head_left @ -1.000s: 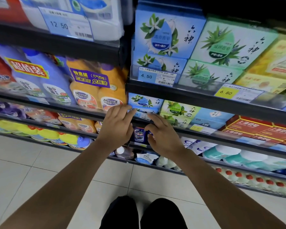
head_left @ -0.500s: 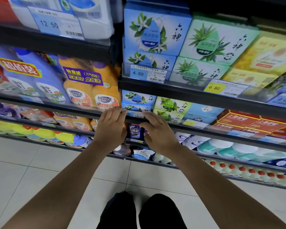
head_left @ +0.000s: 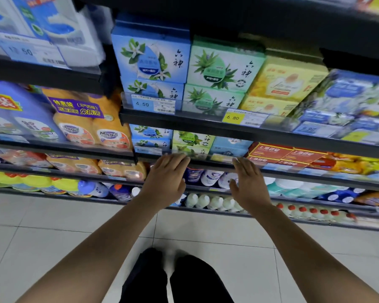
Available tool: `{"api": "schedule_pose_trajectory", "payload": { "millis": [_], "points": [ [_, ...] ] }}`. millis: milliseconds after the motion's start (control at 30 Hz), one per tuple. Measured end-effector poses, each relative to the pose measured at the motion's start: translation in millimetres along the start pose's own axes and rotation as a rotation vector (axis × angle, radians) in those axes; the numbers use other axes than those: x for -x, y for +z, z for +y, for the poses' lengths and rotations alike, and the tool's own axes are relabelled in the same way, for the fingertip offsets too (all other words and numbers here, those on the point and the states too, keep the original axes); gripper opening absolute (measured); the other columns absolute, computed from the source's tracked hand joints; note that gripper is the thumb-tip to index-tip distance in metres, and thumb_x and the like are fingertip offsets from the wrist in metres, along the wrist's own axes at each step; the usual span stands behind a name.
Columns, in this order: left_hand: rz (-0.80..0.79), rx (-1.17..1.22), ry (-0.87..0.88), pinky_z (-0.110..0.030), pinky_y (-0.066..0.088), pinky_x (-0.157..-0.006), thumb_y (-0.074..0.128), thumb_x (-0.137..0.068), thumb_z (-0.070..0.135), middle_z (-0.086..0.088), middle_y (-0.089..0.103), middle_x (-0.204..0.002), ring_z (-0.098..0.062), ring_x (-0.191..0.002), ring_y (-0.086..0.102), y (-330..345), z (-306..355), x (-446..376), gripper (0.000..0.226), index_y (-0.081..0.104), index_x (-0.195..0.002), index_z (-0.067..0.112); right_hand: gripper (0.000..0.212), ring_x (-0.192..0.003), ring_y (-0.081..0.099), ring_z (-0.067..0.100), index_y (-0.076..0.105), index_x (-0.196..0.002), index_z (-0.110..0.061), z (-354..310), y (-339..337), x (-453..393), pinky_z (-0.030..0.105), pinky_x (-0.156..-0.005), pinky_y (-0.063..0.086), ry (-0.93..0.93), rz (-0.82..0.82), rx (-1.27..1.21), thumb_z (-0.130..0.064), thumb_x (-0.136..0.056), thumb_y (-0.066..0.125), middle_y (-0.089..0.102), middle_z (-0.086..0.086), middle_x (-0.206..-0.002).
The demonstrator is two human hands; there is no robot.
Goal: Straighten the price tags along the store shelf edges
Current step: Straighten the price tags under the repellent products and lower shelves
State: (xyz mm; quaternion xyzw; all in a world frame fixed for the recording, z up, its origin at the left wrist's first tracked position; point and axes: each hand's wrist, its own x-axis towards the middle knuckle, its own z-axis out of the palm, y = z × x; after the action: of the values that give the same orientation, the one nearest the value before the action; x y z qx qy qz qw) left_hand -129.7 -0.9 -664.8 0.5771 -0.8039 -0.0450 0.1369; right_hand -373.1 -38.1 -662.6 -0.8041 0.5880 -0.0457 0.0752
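Price tags line the dark shelf edges: a blue 4.50 tag (head_left: 153,104), a yellow 6.80 tag (head_left: 244,118) lying slightly tilted, a blue 9.90 tag (head_left: 315,129) and a 12.50 tag (head_left: 29,50) at upper left. My left hand (head_left: 166,179) reaches up with straight fingers, its fingertips at the edge of the middle shelf (head_left: 208,165). My right hand (head_left: 248,182) is held flat beside it, its fingertips near a small yellow tag (head_left: 220,158) on that same edge. Neither hand holds anything.
Soap boxes (head_left: 223,64) fill the upper right shelf and orange detergent pouches (head_left: 92,121) stand at left. Bottles (head_left: 210,201) line the lowest shelves. Pale floor tiles (head_left: 53,237) lie below, with my dark shoes (head_left: 175,278) at the bottom.
The view has shifted right along the shelf and blurred. Both hands have moved right along the middle shelf edge and spread further apart.
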Motion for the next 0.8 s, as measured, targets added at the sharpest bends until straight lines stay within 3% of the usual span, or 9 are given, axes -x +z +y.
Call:
{"api": "schedule_pose_trajectory", "payload": {
  "millis": [133,233,367,467,600,733,800],
  "points": [
    [-0.028,0.008,0.117,-0.042,0.041,-0.100,0.038,-0.080,0.026,-0.014,0.056,-0.129,-0.029,-0.116,0.051,9.9,31.6,-24.2,0.056,0.056,-0.127,0.001,0.063,-0.141,0.019,0.026,0.025,-0.146,-0.008,15.5,-3.3,2.7,0.030,-0.111,0.006,-0.079,-0.044,0.037,-0.023,-0.091,0.053,0.026,0.011,-0.152],
    [-0.042,-0.011,0.158,-0.043,0.041,-0.100,0.049,-0.080,0.021,-0.016,0.054,-0.132,-0.031,-0.119,0.052,22.6,48.6,-42.2,0.055,0.053,-0.129,-0.001,0.066,-0.143,0.011,0.021,0.016,-0.148,-0.012,23.4,-0.5,2.7,0.026,-0.110,0.000,-0.114,-0.082,0.029,-0.024,-0.093,0.050,0.017,0.006,-0.155],
    [-0.075,-0.039,0.121,-0.044,0.041,-0.101,0.071,-0.072,0.017,-0.019,0.054,-0.132,-0.033,-0.119,0.053,37.8,61.5,-53.6,0.065,0.051,-0.131,-0.003,0.066,-0.143,0.013,0.021,0.019,-0.148,-0.012,31.6,0.7,5.5,0.028,-0.111,0.003,-0.128,-0.076,0.004,-0.022,-0.092,0.052,0.020,0.006,-0.155],
    [-0.078,-0.062,0.082,-0.044,0.039,-0.102,0.071,-0.072,0.017,-0.019,0.052,-0.133,-0.033,-0.120,0.051,43.2,66.9,-56.8,0.067,0.049,-0.132,-0.004,0.065,-0.142,0.016,0.023,0.023,-0.147,-0.011,40.8,-0.1,6.0,0.030,-0.110,0.005,-0.150,-0.057,-0.004,-0.021,-0.091,0.053,0.023,0.007,-0.154],
    [-0.059,-0.076,0.043,-0.047,0.039,-0.102,0.070,-0.072,0.013,-0.021,0.054,-0.128,-0.036,-0.118,0.051,47.3,73.6,-55.8,0.063,0.051,-0.129,-0.006,0.067,-0.143,0.011,0.021,0.016,-0.148,-0.012,48.1,2.0,5.2,0.032,-0.113,0.006,-0.174,-0.092,0.023,-0.024,-0.093,0.051,0.017,0.004,-0.156],
    [-0.104,-0.106,0.024,-0.051,0.035,-0.107,0.049,-0.078,0.019,-0.021,0.049,-0.135,-0.037,-0.125,0.045,49.8,78.2,-51.5,0.059,0.048,-0.132,-0.006,0.071,-0.144,0.004,0.020,0.007,-0.149,-0.014,50.9,3.6,4.4,0.035,-0.115,0.005,-0.186,-0.136,0.059,-0.029,-0.094,0.048,0.007,0.003,-0.157],
    [-0.123,-0.110,0.005,-0.051,0.034,-0.108,0.057,-0.077,0.017,-0.021,0.049,-0.135,-0.037,-0.126,0.045,46.8,80.8,-53.6,0.060,0.048,-0.132,-0.006,0.071,-0.144,0.001,0.020,0.005,-0.149,-0.014,52.2,0.4,5.0,0.036,-0.116,0.004,-0.191,-0.153,0.066,-0.031,-0.095,0.046,0.005,0.002,-0.158]
  ]
}}
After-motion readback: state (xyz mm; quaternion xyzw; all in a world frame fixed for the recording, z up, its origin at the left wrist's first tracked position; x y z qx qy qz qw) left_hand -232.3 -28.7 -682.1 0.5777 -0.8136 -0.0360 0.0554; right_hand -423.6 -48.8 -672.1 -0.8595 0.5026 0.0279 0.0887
